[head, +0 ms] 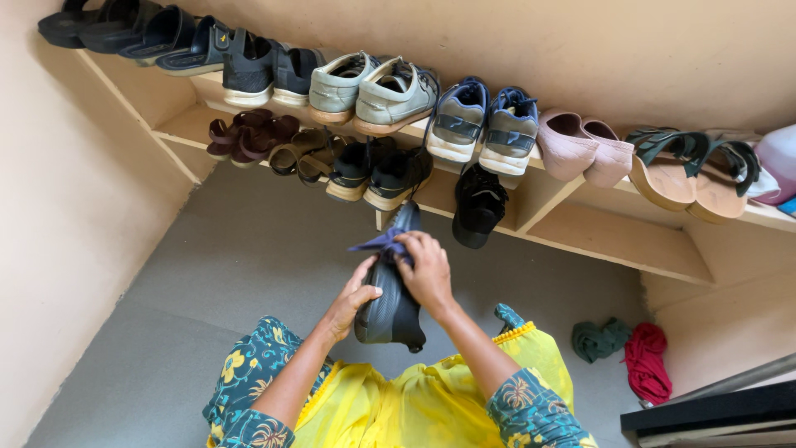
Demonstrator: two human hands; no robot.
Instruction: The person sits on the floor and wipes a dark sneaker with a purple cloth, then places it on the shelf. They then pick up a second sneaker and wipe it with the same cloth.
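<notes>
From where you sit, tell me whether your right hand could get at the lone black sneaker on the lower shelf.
Probably yes. The black sneaker sits just beyond the right hand with nothing between them, but that hand now presses a dark blue cloth onto the dark shoe the left hand steadies.

A two-tier wooden shelf (pixel 580 217) along the wall carries paired footwear: dark slippers (pixel 124 29), grey sneakers (pixel 373 91), pink slip-ons (pixel 584 148) above; brown sandals (pixel 265 141) and what look like black shoes (pixel 377 170) below. Green cloth (pixel 599 338) and red cloth (pixel 647 361) lie on the grey floor (pixel 207 274).

black shoe (pixel 390 311) partly hidden under right hand (pixel 429 270), pale bag (pixel 781 158) cut by right edge
</notes>
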